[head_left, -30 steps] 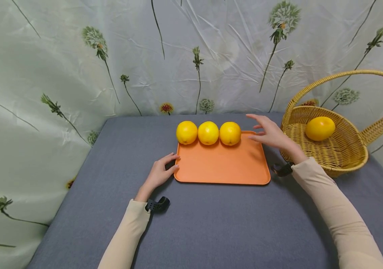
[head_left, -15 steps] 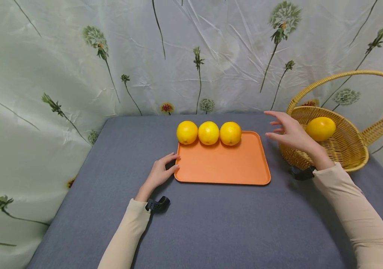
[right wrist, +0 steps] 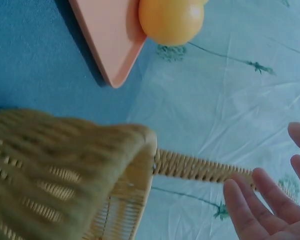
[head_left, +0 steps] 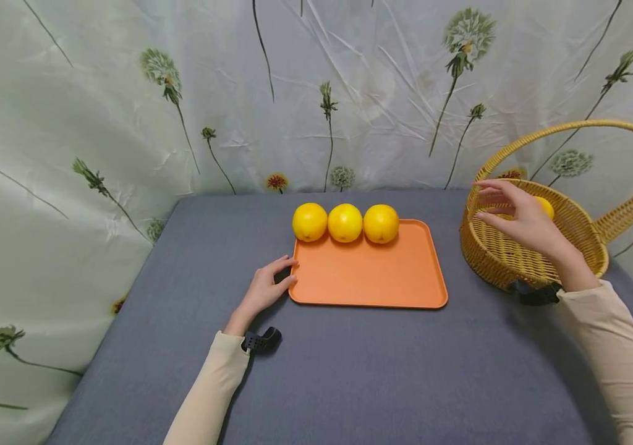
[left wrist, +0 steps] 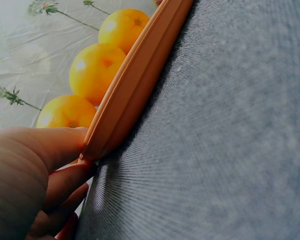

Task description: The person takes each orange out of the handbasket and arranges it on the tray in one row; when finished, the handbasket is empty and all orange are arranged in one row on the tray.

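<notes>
In the head view my left hand (head_left: pixel 265 287) touches the left edge of an orange tray (head_left: pixel 371 278), thumb and fingertips at its rim. In the left wrist view the thumb (left wrist: pixel 57 145) lies against the rim near a corner. Three oranges (head_left: pixel 345 223) stand in a row along the tray's far side. My right hand (head_left: pixel 528 219) hovers over a wicker basket (head_left: pixel 480 256), fingers spread and bent with nothing held. Behind that hand, an orange (head_left: pixel 544 207) in the basket is mostly hidden. The right wrist view shows the fingers (right wrist: pixel 240 205) apart, in front of the basket's handle (right wrist: pixel 200 167).
A grey-blue cloth (head_left: pixel 361 371) covers the table. Behind it hangs a pale curtain (head_left: pixel 272 136) printed with dandelions. The tall basket handle (head_left: pixel 578 125) arches above the right hand. A dark strap (head_left: pixel 536 293) sits at the right wrist.
My right hand has moved right, from above the tray's right end to over the basket, where it now covers much of the orange. My left hand, the tray and its oranges stay put.
</notes>
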Demonstrator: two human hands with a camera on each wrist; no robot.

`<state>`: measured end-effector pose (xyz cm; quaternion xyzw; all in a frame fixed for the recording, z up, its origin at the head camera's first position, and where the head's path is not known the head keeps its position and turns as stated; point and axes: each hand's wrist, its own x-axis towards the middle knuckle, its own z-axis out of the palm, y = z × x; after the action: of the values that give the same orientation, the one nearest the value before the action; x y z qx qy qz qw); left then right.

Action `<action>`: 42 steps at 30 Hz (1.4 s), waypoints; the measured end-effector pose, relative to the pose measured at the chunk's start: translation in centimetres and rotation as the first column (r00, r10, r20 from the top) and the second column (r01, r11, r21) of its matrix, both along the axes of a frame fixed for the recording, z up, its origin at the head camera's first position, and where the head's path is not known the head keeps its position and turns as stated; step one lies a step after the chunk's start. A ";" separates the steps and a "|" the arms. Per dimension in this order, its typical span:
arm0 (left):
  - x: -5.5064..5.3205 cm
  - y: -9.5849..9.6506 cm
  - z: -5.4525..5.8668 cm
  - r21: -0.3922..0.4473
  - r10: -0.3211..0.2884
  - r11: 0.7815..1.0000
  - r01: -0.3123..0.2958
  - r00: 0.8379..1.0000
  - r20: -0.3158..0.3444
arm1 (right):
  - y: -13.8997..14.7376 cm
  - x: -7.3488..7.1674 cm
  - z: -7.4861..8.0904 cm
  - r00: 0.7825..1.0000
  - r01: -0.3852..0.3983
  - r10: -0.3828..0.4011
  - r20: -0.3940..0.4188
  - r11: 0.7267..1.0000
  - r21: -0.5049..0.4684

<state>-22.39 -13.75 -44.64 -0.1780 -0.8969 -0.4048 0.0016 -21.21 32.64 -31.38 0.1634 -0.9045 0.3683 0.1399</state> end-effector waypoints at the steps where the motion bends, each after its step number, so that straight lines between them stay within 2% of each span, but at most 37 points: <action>1: 0.0 0.0 0.0 0.000 0.001 1.000 -0.001 1.000 0.004 | 0.3 0.1 0.0 1.000 0.011 -0.011 -0.012 1.000 -0.009; 5: -0.1 0.1 0.0 0.004 0.007 1.000 -0.007 1.000 0.021 | 1.7 0.4 0.1 0.997 0.068 -0.068 -0.035 0.998 -0.015; 19: -0.2 -0.2 0.2 0.007 0.013 1.000 -0.013 1.000 0.023 | 6.3 -0.3 0.9 0.986 0.167 -0.167 0.010 0.986 -0.006; 24: -0.2 -0.2 0.2 0.005 0.013 1.000 -0.013 1.000 0.014 | 7.4 -0.8 1.0 0.973 0.228 -0.229 0.035 0.973 0.023; 30: 0.0 -0.2 0.0 0.006 0.013 1.000 -0.013 1.000 0.003 | 8.7 -1.2 0.4 0.943 0.307 -0.314 0.113 0.949 0.074; 33: 0.0 -0.1 -0.1 0.002 0.013 1.000 -0.013 1.000 0.001 | 9.3 -1.3 -0.1 0.928 0.345 -0.350 0.128 0.937 0.065; 38: -0.1 0.0 -0.3 -0.002 0.008 1.000 -0.008 1.000 0.003 | 10.3 -1.6 -0.7 0.911 0.385 -0.388 0.138 0.922 0.048; 42: -0.1 0.0 -0.3 0.001 0.013 1.000 -0.013 1.000 0.004 | 10.7 -2.0 -0.9 0.905 0.392 -0.398 0.147 0.917 0.073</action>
<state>-22.50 -13.72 -44.93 -0.1715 -0.8978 -0.4057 0.0025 -23.22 43.35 -32.27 -0.0500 -0.9345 0.3253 0.1357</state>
